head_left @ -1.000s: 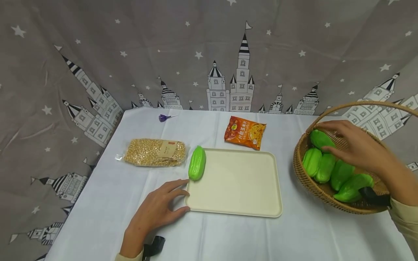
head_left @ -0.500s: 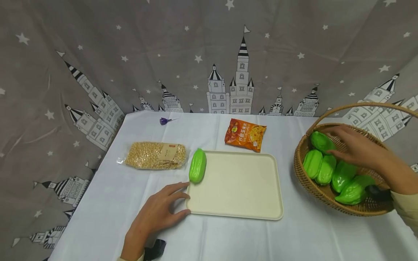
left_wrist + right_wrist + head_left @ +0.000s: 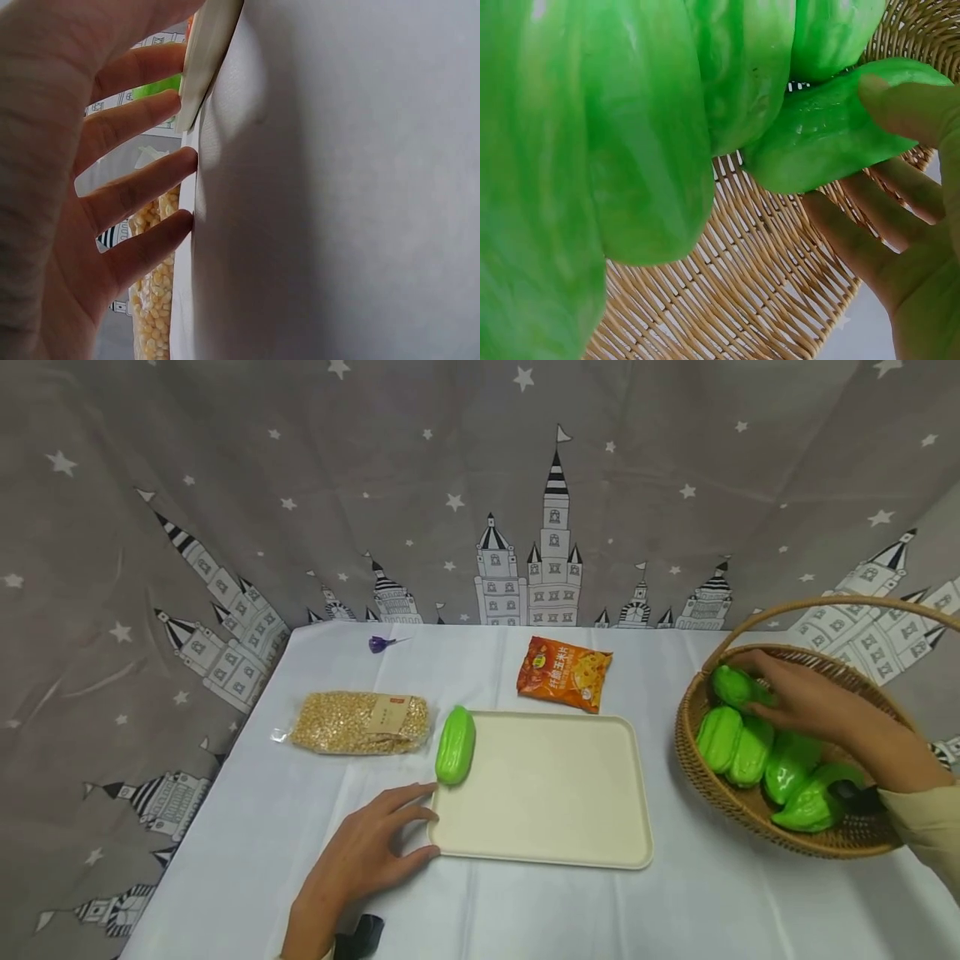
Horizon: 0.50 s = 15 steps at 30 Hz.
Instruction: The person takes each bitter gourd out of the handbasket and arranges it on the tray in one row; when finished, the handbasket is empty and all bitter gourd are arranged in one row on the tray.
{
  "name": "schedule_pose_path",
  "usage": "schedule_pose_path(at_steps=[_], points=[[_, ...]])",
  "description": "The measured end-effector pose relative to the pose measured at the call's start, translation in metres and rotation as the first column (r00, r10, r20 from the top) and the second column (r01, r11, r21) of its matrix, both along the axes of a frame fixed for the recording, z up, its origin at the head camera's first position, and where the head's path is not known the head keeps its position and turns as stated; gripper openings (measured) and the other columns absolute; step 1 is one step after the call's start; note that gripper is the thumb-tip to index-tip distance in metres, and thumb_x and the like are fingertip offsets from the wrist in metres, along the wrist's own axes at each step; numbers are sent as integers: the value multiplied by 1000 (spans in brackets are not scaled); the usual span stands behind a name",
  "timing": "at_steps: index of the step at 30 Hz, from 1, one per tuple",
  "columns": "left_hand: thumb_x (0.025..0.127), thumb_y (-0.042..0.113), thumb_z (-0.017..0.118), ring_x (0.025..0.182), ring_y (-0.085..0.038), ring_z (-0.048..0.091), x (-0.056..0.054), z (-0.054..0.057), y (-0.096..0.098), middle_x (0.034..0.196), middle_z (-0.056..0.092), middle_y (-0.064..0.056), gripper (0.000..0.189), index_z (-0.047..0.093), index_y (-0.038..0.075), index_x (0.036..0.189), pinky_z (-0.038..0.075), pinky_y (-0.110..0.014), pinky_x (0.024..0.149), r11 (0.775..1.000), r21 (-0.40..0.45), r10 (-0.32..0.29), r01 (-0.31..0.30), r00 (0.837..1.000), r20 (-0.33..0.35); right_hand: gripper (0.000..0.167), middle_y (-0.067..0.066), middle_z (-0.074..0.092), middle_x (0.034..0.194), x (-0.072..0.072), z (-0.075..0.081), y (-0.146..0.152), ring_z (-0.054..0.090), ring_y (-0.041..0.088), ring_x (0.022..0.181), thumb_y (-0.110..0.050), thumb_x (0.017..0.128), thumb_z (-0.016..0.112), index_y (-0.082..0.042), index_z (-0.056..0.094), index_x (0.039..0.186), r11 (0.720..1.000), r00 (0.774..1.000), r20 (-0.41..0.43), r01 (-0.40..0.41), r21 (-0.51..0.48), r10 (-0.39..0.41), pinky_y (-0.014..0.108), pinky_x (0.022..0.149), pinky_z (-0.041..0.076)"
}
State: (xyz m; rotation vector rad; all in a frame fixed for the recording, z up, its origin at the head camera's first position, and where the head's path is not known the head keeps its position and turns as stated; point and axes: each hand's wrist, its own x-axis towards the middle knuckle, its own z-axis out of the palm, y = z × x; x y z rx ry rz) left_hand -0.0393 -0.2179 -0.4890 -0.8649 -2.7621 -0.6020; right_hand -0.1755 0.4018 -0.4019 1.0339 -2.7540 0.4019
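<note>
In the head view, my right hand (image 3: 810,693) is inside the wicker basket (image 3: 693,777) and grips the rearmost green papaya-like fruit (image 3: 731,685). The right wrist view has the thumb over this glossy fruit (image 3: 817,135) and the other fingers along its opposite side. Several similar green fruits (image 3: 750,750) lie beside it. My left hand (image 3: 367,847), fingers spread and relaxed, is at the left edge of a cream tray (image 3: 547,793), its fingertips at the rim. One green fruit (image 3: 455,746) lies along the tray's left side, just beyond those fingers.
A clear bag of corn kernels (image 3: 337,722) lies left of the tray. Behind the tray is an orange snack packet (image 3: 564,672). A small purple object (image 3: 380,644) sits near the cloth's back edge. The basket's tall handle (image 3: 840,600) arches over its rear.
My right hand has lowered and closed around the rear fruit in the basket, which now looks slightly shifted. My left hand stays at the tray's edge. The head view has tilted slightly.
</note>
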Motion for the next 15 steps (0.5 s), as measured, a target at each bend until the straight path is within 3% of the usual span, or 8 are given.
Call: schedule_pose_path(at_steps=[3,7,15], points=[[80,43,94,131,-21,66,3,0,0,149,66,2,39,79,26,112,61,-42,96,1000,-4,8,-8,1000,-5,73,15,75,115,-3,0,-3,75,34,99,7,73,94,1,53,134,1000,1000,12,-2,2,2,49,79,63],[79,42,95,130,-21,66,6,0,-1,148,66,3,40,78,27,112,61,-41,95,1000,-6,15,-16,1000,-9,68,17,73,119,-3,5,-7,73,38,104,4,78,92,2,54,134,1000,999,48,19,3,-19,58,84,61],[80,43,95,132,-21,65,-2,3,4,149,65,3,39,79,27,112,61,-42,98,1000,-5,-1,1,1000,5,75,19,70,123,18,18,-1,66,42,112,2,75,94,-3,57,139,997,997,16,70,-31,-69,61,86,56]])
